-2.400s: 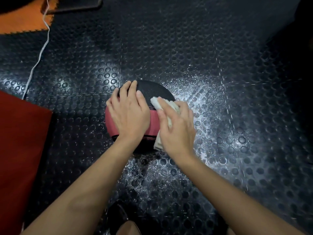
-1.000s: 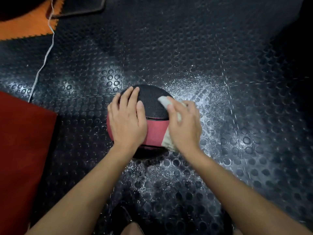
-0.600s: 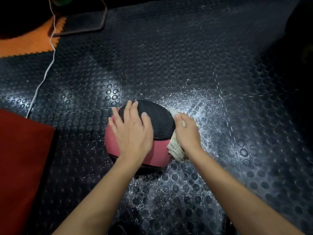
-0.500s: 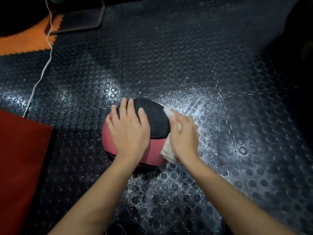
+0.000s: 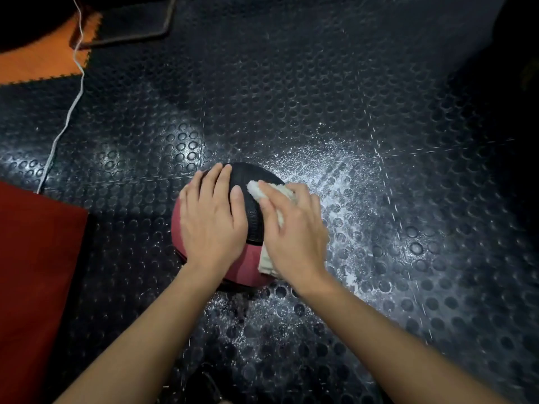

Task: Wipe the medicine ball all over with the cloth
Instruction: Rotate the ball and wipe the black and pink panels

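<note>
Ball (image 5: 253, 217) on floor (image 5: 379, 112) straight ahead of me, red band below, black cap up. My left hand (image 5: 211, 220) flat on its left-top, fingers straight, steadying. My right hand (image 5: 294, 231) just right of it, fingers extended, pressing cloth (image 5: 267, 259) against ball's right flank. Round ball, no long axis. Far side and underside probably unwiped. No containers in sight.

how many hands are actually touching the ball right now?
2. The left hand lies flat on top of the medicine ball, fingers spread. The right hand presses the cloth against the ball's right side, so it touches through the cloth; direct contact is hidden.
</note>
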Available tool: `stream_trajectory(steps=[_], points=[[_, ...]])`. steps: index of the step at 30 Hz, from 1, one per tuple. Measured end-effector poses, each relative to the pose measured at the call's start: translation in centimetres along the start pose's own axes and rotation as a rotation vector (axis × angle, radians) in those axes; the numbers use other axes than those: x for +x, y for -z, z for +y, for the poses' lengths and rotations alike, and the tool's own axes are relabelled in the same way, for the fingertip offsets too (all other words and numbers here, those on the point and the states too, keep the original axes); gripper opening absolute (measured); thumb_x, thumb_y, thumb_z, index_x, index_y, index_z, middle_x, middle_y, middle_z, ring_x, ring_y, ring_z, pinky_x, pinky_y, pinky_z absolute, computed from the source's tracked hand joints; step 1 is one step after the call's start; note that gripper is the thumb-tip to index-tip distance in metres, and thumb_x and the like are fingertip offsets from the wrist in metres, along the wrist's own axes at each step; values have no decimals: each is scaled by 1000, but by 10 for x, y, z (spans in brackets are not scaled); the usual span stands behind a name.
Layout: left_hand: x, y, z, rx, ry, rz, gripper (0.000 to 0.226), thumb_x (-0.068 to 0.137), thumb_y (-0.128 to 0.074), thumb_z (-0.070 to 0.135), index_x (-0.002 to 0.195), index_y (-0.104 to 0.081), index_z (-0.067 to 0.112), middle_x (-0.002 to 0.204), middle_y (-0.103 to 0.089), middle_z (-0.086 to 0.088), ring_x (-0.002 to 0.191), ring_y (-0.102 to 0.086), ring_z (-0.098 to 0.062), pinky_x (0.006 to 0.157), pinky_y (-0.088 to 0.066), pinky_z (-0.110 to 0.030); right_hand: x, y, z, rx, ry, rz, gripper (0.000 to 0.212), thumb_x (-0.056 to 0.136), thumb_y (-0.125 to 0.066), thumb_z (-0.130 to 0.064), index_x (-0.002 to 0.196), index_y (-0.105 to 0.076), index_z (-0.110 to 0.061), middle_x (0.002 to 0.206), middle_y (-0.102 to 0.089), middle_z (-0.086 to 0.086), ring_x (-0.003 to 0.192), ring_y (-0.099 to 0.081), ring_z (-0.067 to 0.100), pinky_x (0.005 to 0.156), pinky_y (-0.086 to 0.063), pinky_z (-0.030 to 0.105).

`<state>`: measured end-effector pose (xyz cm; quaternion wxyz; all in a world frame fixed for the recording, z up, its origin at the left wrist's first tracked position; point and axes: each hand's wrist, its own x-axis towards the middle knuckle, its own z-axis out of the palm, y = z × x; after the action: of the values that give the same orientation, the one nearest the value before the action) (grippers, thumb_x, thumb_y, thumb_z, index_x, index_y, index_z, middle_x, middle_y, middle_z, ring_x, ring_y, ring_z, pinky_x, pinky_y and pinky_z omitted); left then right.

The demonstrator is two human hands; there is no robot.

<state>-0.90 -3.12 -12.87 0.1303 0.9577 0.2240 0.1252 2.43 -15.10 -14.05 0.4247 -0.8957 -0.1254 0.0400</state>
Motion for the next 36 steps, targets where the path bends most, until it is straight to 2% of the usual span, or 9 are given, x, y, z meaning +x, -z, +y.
stream_trajectory(steps=[2,7,12,18,20,23,28,33,36], points=[[-3,0,0,4,-48,-2,59,98,-22,39,141,-49,10,146,-49,-5,139,-37,-28,116,-25,-47,-3,2,6,-22,28,21,34,97,-41,-43,127,-56,-40,110,-42,-15,100,-39,4,70,-32,14],[-6,-4,9,40,-120,-1,55,98,-27,37,139,-52,9,143,-53,-8,135,-42,-32,112,-31,-53,44,1,38,220,-414,-89,29,99,-41,-41,110,-66,-31,91,-61,-9,74,-57,14,66,-46,26],[-4,2,-5,-5,-150,-3,54,99,-28,34,138,-52,6,143,-52,-9,136,-41,-31,113,-31,-51,5,3,10,-29,6,-12,34,98,-39,-46,128,-55,-40,112,-44,-14,103,-39,4,72,-37,21],[-17,5,-17,-50,-251,10,51,99,-32,32,137,-53,6,143,-51,-8,137,-40,-30,111,-31,-54,51,7,29,217,-444,-243,28,100,-41,-35,102,-68,-28,108,-68,5,93,-64,27,73,-53,33],[-15,6,-19,-52,-289,11,51,99,-32,30,137,-53,4,143,-52,-9,136,-40,-31,111,-32,-54,45,4,16,88,-324,-189,27,100,-41,-38,110,-65,-35,114,-64,4,84,-62,19,66,-53,32],[-15,9,-27,-69,-337,2,50,99,-32,28,136,-53,2,143,-51,-10,137,-40,-30,112,-31,-53,21,3,4,-66,-12,-94,33,99,-39,-44,127,-56,-39,114,-51,-8,99,-45,9,74,-44,28],[-22,7,-25,-74,-366,15,49,99,-34,28,136,-53,2,143,-51,-10,138,-39,-30,113,-30,-52,50,0,28,56,-297,-190,28,99,-41,-40,107,-66,-31,107,-68,0,63,-47,10,52,-33,19],[-17,8,-28,-72,-386,8,49,99,-34,29,135,-54,2,143,-51,-10,137,-40,-30,111,-32,-53,16,8,0,-77,1,-117,33,98,-39,-46,126,-56,-40,108,-47,-12,98,-41,6,74,-38,26],[-18,10,-29,-92,-372,-16,49,99,-35,30,135,-54,3,143,-51,-8,138,-39,-29,112,-31,-53,34,6,10,-34,-114,-147,25,99,-40,-43,113,-61,-39,103,-46,-13,89,-41,4,73,-33,22]])
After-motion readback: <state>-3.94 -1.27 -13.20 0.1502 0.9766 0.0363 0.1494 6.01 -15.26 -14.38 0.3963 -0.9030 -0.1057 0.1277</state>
